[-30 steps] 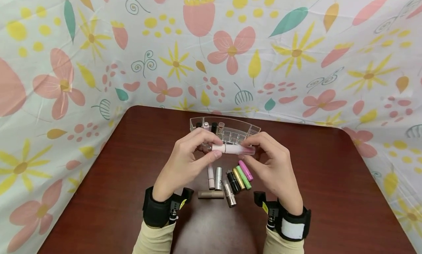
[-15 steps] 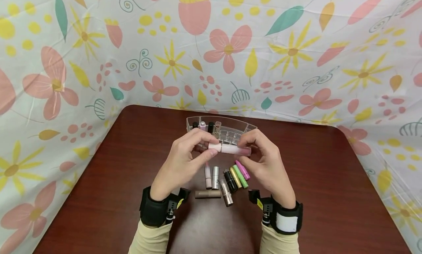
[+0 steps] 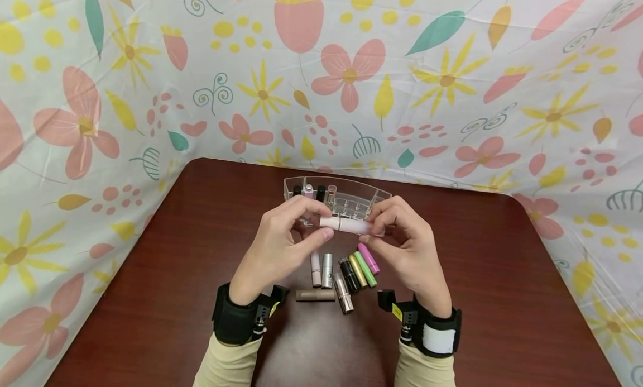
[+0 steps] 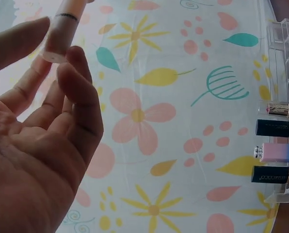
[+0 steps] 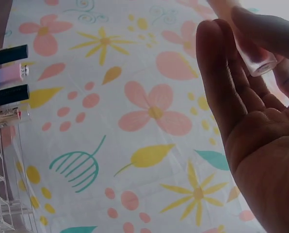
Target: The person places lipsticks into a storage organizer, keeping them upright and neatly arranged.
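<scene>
A white-to-pink lipstick tube is held level above the table, in front of the clear organizer. My left hand pinches its white end between thumb and fingers; the left wrist view shows a dark ring around the lipstick tube close to the thumb. At the other end, my right hand grips it, fingers covering much of the pink part. In the right wrist view the clear, glossy end of the lipstick tube sticks out past the thumb.
Behind the hands stands the clear organizer, with several lipsticks upright in its left slots. On the table below lie a magenta tube, a green tube, a silver tube, a brown tube and several others.
The right hand's fingers have shifted on the lipstick tube and now cover its dark pink end, which showed before. The left hand keeps its pinch. The head view has moved slightly.
</scene>
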Motion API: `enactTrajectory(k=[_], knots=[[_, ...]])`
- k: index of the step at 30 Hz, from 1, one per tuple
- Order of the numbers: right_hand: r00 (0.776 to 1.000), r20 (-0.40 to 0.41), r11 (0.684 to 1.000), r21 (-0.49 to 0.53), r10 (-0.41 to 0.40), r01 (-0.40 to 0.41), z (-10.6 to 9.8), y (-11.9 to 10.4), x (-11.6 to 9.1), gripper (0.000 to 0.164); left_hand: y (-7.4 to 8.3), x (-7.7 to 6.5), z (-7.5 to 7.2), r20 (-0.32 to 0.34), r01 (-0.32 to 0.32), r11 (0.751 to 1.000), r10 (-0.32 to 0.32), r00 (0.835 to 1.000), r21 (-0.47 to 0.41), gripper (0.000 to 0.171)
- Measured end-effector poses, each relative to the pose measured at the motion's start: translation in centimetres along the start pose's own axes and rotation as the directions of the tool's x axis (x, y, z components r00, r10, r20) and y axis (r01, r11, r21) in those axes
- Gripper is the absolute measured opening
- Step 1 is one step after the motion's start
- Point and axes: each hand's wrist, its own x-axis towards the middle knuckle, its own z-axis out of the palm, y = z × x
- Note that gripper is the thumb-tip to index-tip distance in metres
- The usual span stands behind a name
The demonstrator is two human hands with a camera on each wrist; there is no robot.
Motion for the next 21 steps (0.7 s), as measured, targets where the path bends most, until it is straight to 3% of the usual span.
enactTrajectory(k=[8,17,21], knots=[[1.000,-0.006,1.000,-0.011,-0.002,0.002,0.19,0.02,0.25,0.030,-0.16,0.12,0.26,0.024,0.029,1.000,-0.029,0.999,0.001,0.014],[0.995,0.011,0.995,0.011,0.097,-0.098,-0.01,0.15,-0.14,0.046,-0.03,0.06,0.08,-0.036,-0.058,0.998,0.058,0.998,0.014,0.016],[0.997,0.016,0.997,0.025,0.073,-0.073,-0.12,0.20,-0.11,0.040,0.02,0.18,0.14,-0.065,-0.094,0.995,0.095,0.993,0.013,0.015]])
